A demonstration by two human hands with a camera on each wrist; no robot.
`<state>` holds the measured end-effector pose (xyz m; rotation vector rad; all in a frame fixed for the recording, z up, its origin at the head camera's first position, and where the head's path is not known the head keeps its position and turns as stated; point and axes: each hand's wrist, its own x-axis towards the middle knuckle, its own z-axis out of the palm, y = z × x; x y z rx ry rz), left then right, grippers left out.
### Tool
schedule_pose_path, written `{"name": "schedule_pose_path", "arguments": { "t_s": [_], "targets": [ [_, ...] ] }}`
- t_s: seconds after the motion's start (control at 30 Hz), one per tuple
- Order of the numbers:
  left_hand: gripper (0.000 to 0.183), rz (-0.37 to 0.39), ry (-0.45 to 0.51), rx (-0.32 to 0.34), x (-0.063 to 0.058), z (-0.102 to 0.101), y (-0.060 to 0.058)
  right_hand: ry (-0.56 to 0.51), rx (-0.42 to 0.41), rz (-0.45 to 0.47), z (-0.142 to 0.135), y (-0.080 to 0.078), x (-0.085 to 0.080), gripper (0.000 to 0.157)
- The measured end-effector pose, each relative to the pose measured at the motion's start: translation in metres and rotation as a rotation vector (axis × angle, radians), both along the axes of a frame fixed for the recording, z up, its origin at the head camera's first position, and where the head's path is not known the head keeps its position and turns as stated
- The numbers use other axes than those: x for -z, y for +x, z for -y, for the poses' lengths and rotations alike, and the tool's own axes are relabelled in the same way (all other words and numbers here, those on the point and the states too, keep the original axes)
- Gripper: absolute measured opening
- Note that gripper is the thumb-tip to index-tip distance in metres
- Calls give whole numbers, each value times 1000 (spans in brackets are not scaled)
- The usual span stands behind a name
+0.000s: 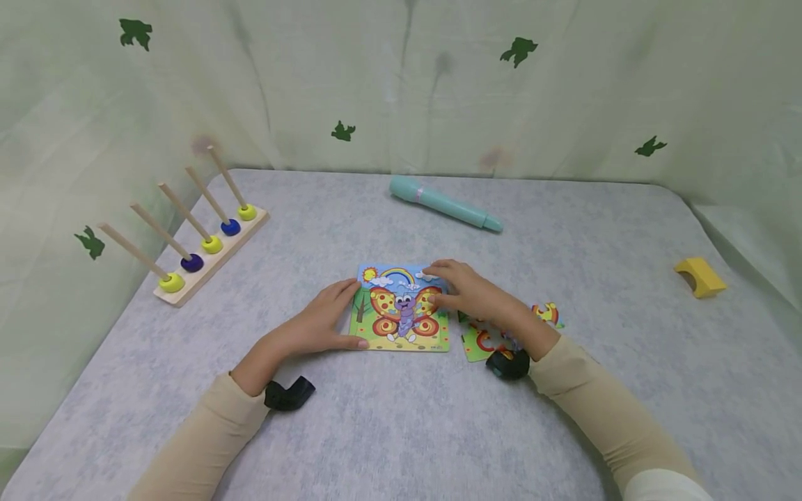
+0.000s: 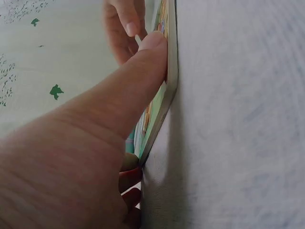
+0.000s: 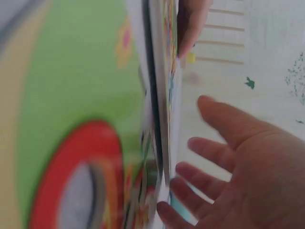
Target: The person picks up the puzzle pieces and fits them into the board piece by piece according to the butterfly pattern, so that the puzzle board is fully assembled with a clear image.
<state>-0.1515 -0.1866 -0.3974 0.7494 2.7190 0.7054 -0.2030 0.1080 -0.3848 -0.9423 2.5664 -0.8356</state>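
A square butterfly puzzle [image 1: 405, 334] with a rainbow and sun lies on the table. My left hand [image 1: 313, 323] steadies its left side, the thumb [image 2: 152, 43] straight along the near corner and the fingertips by the far left edge. Over the puzzle's upper right part is my right hand [image 1: 470, 289], its thumb apart from the spread fingers [image 3: 202, 179]. Nothing shows between that thumb and those fingers. Beside the puzzle, partly hidden under the right wrist, are loose puzzle pieces [image 1: 474, 348] in green and red. A small yellow and red piece [image 1: 548, 313] lies past the right forearm.
On the left stands a wooden peg rack [image 1: 213, 268] with yellow and blue beads on its pegs. A teal pen-shaped toy [image 1: 445, 204] lies behind the puzzle. At the far right sits a yellow arch block [image 1: 700, 277]. Pale curtains [image 1: 401, 83] hang around the table.
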Motion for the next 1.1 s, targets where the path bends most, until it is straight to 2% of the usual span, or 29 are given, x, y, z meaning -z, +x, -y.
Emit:
{"name": "schedule_pose_path", "arguments": {
  "t_s": [0.1,0.27,0.4,0.6,0.77,1.1],
  "targets": [
    [108,-13,2,5,1,1,0,-61,44,26,-5,2,-8,54],
    [109,-15,3,7,2,2,0,-127,111,-6,-17,13,-26,57],
    [109,-16,6,8,2,2,0,-169,145,-48,-31,23,-33,60],
    [108,-9,4,-3,3,2,0,-226,156,-106,-50,34,-25,59],
    [108,8,-5,-17,1,1,0,-237,162,-99,-61,38,-14,57],
    [107,11,4,-21,-4,0,3,-203,194,19,-68,36,3,54]
  ]
}}
